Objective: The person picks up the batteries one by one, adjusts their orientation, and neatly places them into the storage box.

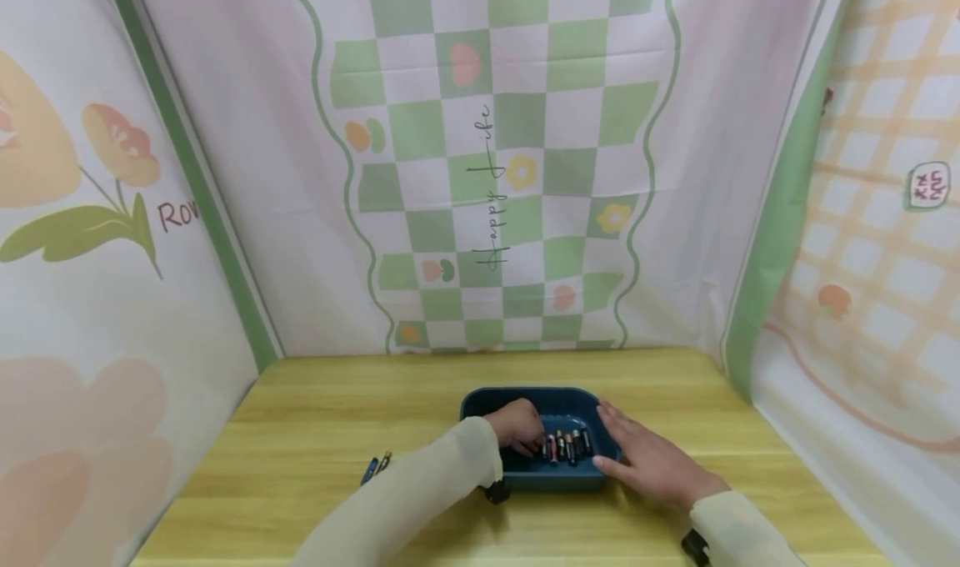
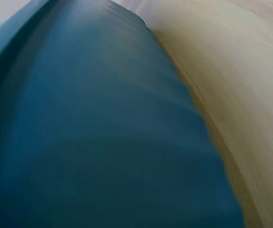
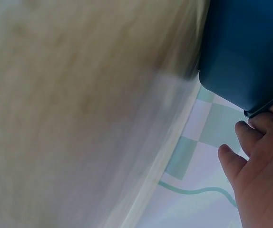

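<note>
A dark blue plastic bin [image 1: 555, 482] stands on the table, with several small batteries [image 1: 570, 448] lying side by side in a row on its floor. My left hand [image 1: 517, 425] reaches down inside it, fingers bent, fingertips right at the left end of the row. Whether a battery is between those fingers I cannot tell. The left wrist view is filled by the bin's outer wall [image 2: 112, 114]. My right hand [image 1: 648, 459] rests at the bin's right rim with fairly straight fingers. Its outer fingers [image 3: 234, 164] extend past the bin's corner in the right wrist view.
Two more batteries, one blue [image 1: 369, 471] and one dark with a gold end [image 1: 385, 462], lie on the wood-grain table [image 1: 315, 417] left of the bin, close to my left sleeve [image 1: 420, 484]. Patterned cloth [image 1: 517, 217] hangs behind the table and at both sides.
</note>
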Demonstrator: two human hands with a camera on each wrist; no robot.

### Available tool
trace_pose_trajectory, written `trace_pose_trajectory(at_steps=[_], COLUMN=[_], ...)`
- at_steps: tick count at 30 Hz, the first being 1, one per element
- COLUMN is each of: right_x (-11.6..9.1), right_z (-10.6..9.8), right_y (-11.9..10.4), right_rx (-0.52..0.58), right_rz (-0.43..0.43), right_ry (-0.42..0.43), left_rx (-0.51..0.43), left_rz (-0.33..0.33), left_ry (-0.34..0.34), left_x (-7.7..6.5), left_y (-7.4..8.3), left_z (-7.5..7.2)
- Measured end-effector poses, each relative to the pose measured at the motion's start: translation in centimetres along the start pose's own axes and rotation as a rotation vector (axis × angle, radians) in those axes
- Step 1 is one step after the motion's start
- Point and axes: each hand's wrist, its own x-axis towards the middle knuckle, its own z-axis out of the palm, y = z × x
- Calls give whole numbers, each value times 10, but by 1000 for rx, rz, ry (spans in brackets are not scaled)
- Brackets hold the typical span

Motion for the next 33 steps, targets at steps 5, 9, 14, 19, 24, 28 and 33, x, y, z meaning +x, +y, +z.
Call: trace_pose_trajectory(at_steps=[5,9,14,19,24,28,33], right_x=[1,1,1,0,-3,-3,-2], right_z=[1,-1,-1,-2,-2,-2,-3], right_y=[0,-1,-2,-1,1,1,-1], right_rx=[-7,-4,10,14,-6,-12,-16], right_rz=[-5,1,10,10,6,-4,-10], right_ry=[5,-4,-15,-15,-3,1,1], left_rx=[14,20,1,-67,-125,-143,-166], left_rz=[-15,-19,1,61,100,106,129], left_ry=[7,1,3,41,53,68,78], left_x=[-2,-4,-8,-10,-13,-21,-33], left_y=[2,4,3,-1,-4,-5,-9], left_z=[-1,-2,-4,-7,-12,-21,-38])
